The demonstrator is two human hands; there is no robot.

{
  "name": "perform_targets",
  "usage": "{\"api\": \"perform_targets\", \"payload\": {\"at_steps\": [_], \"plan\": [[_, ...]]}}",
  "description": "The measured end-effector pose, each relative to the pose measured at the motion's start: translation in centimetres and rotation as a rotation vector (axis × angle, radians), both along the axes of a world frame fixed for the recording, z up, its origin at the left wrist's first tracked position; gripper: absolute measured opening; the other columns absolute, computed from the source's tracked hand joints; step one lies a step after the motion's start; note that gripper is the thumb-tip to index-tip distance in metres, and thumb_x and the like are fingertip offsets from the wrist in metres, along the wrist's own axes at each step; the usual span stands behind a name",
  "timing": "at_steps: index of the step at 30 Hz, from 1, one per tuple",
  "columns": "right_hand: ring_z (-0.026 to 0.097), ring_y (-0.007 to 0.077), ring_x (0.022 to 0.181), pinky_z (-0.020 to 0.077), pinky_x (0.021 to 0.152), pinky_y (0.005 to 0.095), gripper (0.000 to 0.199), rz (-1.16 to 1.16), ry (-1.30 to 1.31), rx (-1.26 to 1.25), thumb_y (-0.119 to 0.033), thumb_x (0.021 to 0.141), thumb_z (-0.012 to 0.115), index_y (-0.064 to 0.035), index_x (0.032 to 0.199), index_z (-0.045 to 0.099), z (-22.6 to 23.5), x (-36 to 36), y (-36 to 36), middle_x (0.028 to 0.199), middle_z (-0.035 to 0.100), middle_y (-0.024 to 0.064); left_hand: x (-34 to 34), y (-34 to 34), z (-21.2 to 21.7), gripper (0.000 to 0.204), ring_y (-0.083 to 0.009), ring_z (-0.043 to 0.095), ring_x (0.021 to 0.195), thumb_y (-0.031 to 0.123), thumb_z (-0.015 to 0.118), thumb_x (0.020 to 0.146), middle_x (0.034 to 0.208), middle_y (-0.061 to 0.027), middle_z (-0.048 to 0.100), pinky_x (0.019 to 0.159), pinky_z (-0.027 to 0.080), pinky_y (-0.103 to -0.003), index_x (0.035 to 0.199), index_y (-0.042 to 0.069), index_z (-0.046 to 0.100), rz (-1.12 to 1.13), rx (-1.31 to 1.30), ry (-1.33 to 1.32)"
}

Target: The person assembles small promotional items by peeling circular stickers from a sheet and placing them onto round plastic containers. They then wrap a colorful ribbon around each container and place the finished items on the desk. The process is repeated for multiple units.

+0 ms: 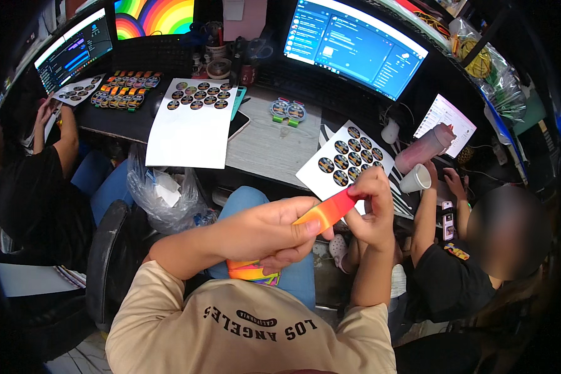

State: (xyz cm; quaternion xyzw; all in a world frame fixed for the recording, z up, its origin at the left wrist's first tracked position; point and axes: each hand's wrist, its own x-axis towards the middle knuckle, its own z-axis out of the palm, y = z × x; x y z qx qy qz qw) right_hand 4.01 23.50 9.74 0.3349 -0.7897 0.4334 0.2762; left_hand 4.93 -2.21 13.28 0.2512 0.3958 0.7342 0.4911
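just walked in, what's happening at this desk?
A seated person holds a rainbow-coloured ribbon strip between both hands: left hand pinches one end, right hand the other. More rainbow ribbon lies on their lap. On the desk ahead lie sheets of round stickers and two finished round badges. Other people sit on either side.

Flat orange-to-red gradient ribbon strip [327,212]: taut between my thumbs and forefingers, tilted up rightward, above my lap. Rainbow-striped ribbon bundle [252,273]: resting on my lap.

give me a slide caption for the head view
Both hands, left hand and right hand, hold a rainbow ribbon above sticker sheets.
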Motion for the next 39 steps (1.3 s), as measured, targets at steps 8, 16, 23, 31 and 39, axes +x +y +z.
{"api": "perform_targets", "payload": {"at_steps": [8,16,23,31,39], "plan": [[0.068,0.0253,0.083,0.0555,0.077,0.0351,0.031,-0.285,0.397,0.082,0.013,0.067,0.069,-0.0071,0.091,0.072,-2.0,-0.9,0.3,0.089,0.075,0.0101,0.1,-0.9,0.7,0.035,-0.0083,0.050,0.057,0.035,0.044,0.109,0.071,-0.0028,0.052,0.049,0.042,-0.024,0.122,0.003,0.049,0.035,-0.036,0.091],[0.069,0.0293,0.073,0.0558,0.061,0.0331,0.030,-0.229,0.511,0.066,0.013,0.070,0.068,-0.0025,0.094,0.060,-6.9,-0.3,-3.1,0.099,0.075,0.0172,0.2,-1.3,1.0,0.032,-0.0105,0.061,0.086,0.027,0.052,0.107,0.090,-0.0045,0.062,0.078,0.048,-0.025,0.109,-0.003,0.064,0.271,-0.020,0.407],[0.072,0.0262,0.076,0.0561,0.068,0.0318,0.025,-0.161,0.151,-0.120,0.011,0.070,0.069,-0.0013,0.091,0.072,-8.6,0.5,-5.8,0.095,0.075,0.0144,-1.6,-0.6,0.1,0.017,-0.0203,0.059,0.101,0.008,0.079,0.083,0.107,-0.0093,0.057,0.090,0.048,-0.031,0.099,0.002,0.077,0.723,0.071,0.917],[0.074,0.0263,0.087,0.0574,0.079,0.0340,0.019,-0.099,-0.205,-0.239,0.009,0.076,0.070,0.0019,0.093,0.074,-10.6,0.9,-6.2,0.099,0.075,0.0175,-3.9,0.1,-0.1,0.029,-0.0257,0.068,0.107,0.001,0.078,0.080,0.120,-0.0167,0.069,0.092,0.054,-0.035,0.108,0.000,0.074,0.862,0.091,1.295],[0.073,0.0313,0.087,0.0563,0.080,0.0354,0.020,0.009,-0.254,-0.205,-0.006,0.078,0.077,0.0043,0.095,0.073,-11.3,1.7,-6.6,0.102,0.074,0.0208,-4.3,1.4,-1.0,0.030,-0.0222,0.074,0.087,-0.002,0.078,0.080,0.106,-0.0151,0.075,0.077,0.058,-0.029,0.110,0.000,0.073,1.035,0.086,1.393]]}}
